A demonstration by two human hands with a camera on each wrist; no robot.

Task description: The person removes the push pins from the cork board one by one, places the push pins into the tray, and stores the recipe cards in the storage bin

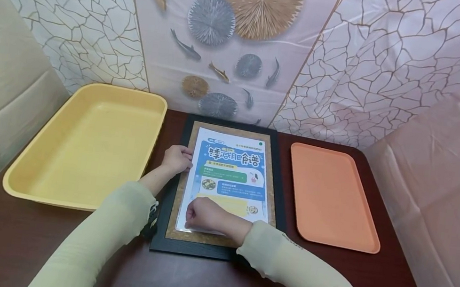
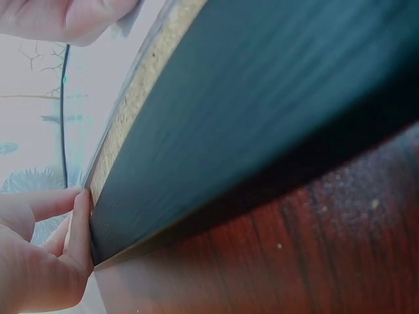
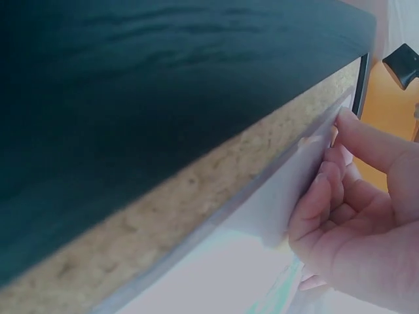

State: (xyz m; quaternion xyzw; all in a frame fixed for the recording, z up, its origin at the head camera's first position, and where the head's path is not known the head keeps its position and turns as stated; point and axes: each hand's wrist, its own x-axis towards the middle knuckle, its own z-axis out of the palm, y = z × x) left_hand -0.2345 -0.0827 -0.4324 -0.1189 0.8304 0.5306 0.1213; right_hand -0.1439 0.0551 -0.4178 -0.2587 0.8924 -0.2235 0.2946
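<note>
A blue and white printed sheet [image 1: 232, 174] with large dark lettering lies on a cork board [image 1: 202, 238] with a black frame [image 1: 192, 249]. At the sheet's upper left edge is my left hand [image 1: 177, 159]; in the left wrist view its thumb and forefinger meet in a pinch at that edge. My right hand [image 1: 206, 214] is over the lower left corner. Its fingers [image 3: 317, 203] curl in and the thumb tip touches the sheet's edge in the right wrist view. Something small and peach-coloured shows under that thumb, too unclear to name. A green dot [image 1: 260, 143] marks the top right corner.
A deep yellow tray [image 1: 85, 146] stands to the left of the board. On the right lies a shallow orange tray [image 1: 330, 197]. Everything rests on a dark brown table [image 1: 180, 280], with patterned cloth [image 1: 245, 88] hanging behind and plain cloth at both sides.
</note>
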